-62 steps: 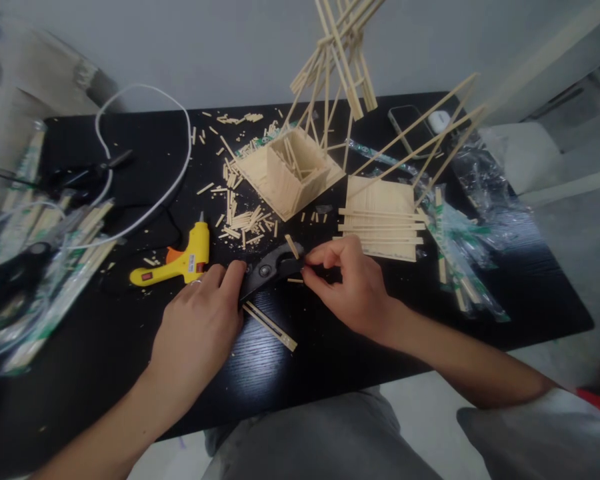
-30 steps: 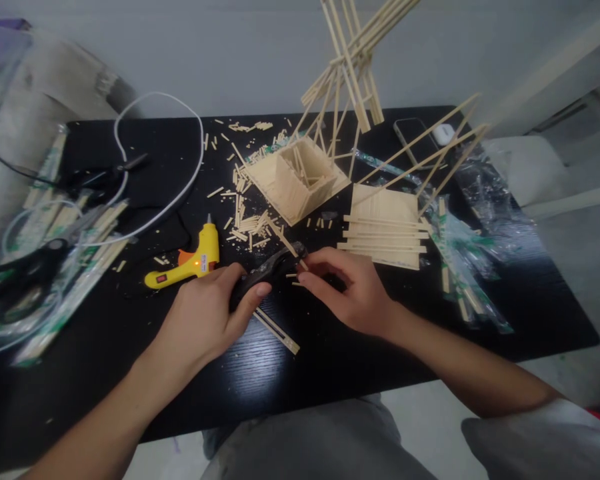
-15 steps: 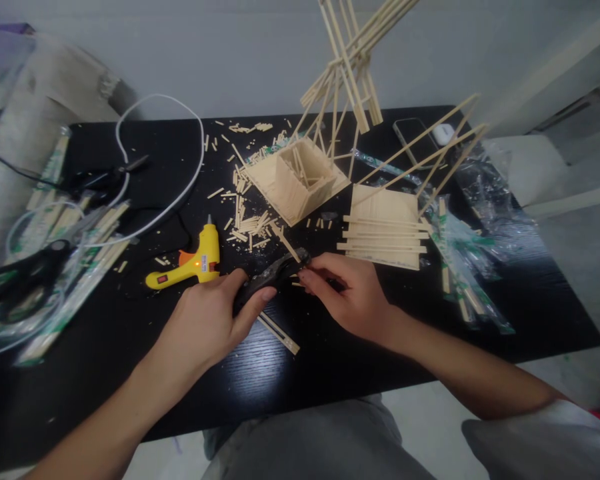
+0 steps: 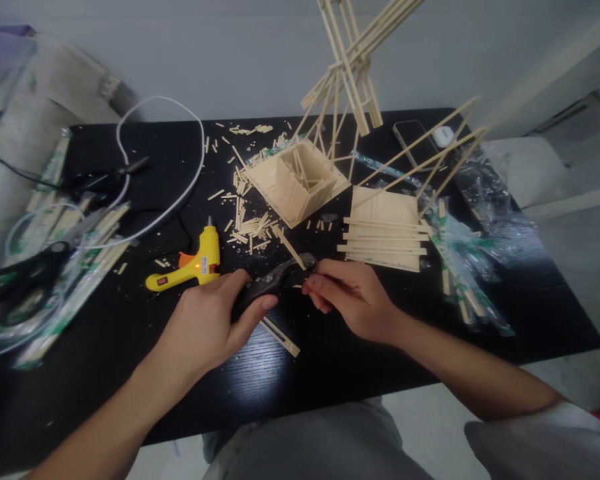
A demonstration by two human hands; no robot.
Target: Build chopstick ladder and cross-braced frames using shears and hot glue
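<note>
Hands (image 4: 203, 317) at dark tool (image 4: 269, 280), stick (image 4: 291, 247) end obscured

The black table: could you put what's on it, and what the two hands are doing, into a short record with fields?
Table: black
Left hand: gripping a black cutter
Right hand: fingers at the cutter's far end; grip on the stick unclear
Stick: slanting up from the cutter's far end
Glue gun: yellow, small orange light showing
Box: wooden, open-topped, sticks inside
Offcuts: scattered left of the box
Scissors: black-handled, over bagged sticks
Phone: beside a white case
</note>
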